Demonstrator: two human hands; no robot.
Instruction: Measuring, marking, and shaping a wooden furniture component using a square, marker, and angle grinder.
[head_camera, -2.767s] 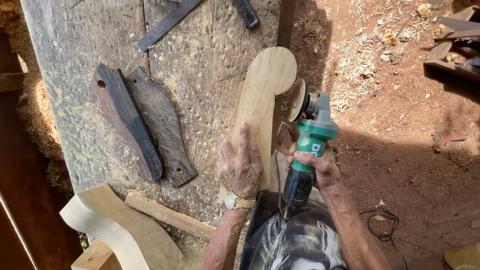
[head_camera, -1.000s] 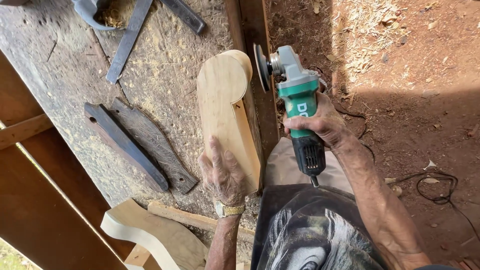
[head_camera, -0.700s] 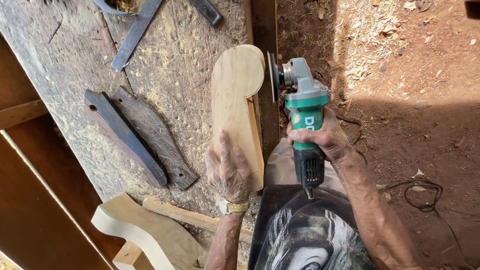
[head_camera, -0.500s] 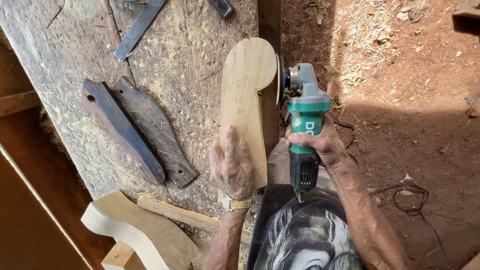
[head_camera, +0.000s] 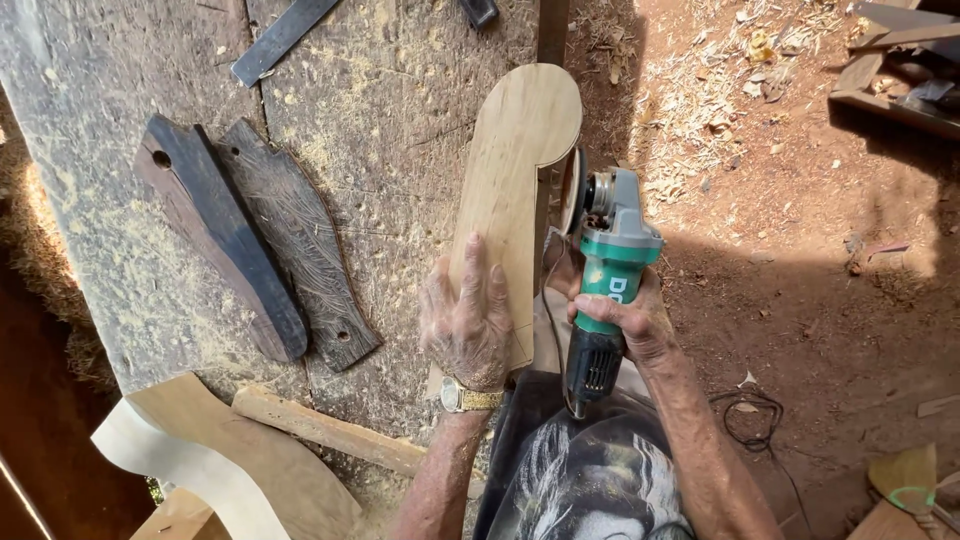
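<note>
The pale wooden piece (head_camera: 515, 190), long with a rounded top, lies at the right edge of the surface (head_camera: 400, 120), that side overhanging the edge. The left hand (head_camera: 468, 320) lies flat on its lower end, fingers spread and pressing down, closed on nothing. The right hand (head_camera: 625, 315) has its grip wrapped tight around the green body of an angle grinder (head_camera: 605, 270), whose disc (head_camera: 571, 190) meets the piece's right edge just below the rounded head.

To do this well, I judge the pressing hand should sit well back from the disc, the disc should touch lightly at a steady angle, and the cord (head_camera: 750, 415) should trail clear behind.

On the sawdust-strewn surface lie two dark, weathered wooden pieces (head_camera: 250, 250) side by side, a flat metal bar (head_camera: 280, 40) above them, and a rough stick (head_camera: 330, 430) near the bottom, beside a curved pale cut-out (head_camera: 200, 460). To the right is red earth floor (head_camera: 820, 280) strewn with shavings.
</note>
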